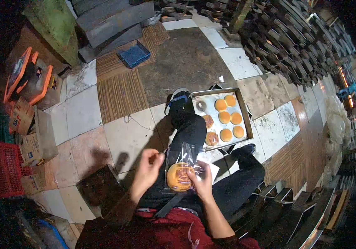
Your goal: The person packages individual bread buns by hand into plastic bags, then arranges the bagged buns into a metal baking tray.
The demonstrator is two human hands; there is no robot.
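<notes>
A round golden bun [179,177] sits inside a clear printed plastic bag [183,152] above my lap. My right hand [203,182] is closed on its right side, thumb over the front. White sheet-like material [212,169] shows behind the right fingers. My left hand [147,170] is raised just left of the bag, fingers curled in toward the thumb; whether anything is pinched there is hidden. Beyond my knees, a metal tray [247,120] holds several plain buns [224,117] and bagged buns [212,138] along its left side.
A blue tray [134,54] lies on the tiled floor farther off. Stacked metal pans [115,20] stand at the back, with more racks of pans [290,45] at right. A red crate [1,168] and cardboard boxes [29,149] are at left. A dark pan [99,189] is near my left elbow.
</notes>
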